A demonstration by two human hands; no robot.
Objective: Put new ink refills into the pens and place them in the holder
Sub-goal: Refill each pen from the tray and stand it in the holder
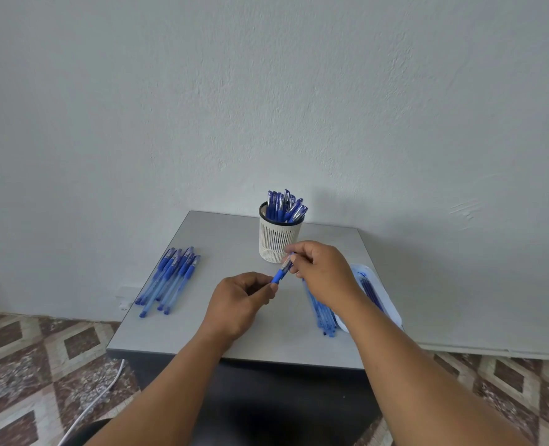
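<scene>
While both hands hover over the middle of the small grey table (234, 333), the person works on a single blue pen (283, 272) held between them, tilted up and away. The left hand (239, 300) has its fingers curled, pinching the pen's lower blue end at the fingertips. The right hand (321, 272) is curled too, thumb and forefinger nipping the clear upper end. Gripping it at both ends like that looks to me like a twisting or pulling hold, either opening the barrel or closing it over a refill; which one I cannot tell from here.

Just beyond the right hand's knuckles stands the white slotted holder (278, 241), already bristling with blue pens, close enough that a finished pen could be dropped in with a short reach. Well off to the outside of the left hand lies a neat row of pens (170, 280), probably those waiting their turn. Under the right wrist a bundle of pale blue pieces (323, 313) lies on the table, partly hidden by the arm, and just outside that forearm sits a white tray (392, 312) with dark thin refills (371, 292) in it, handy for the hand that would pick them up. I'd judge the job well along but not done.
</scene>
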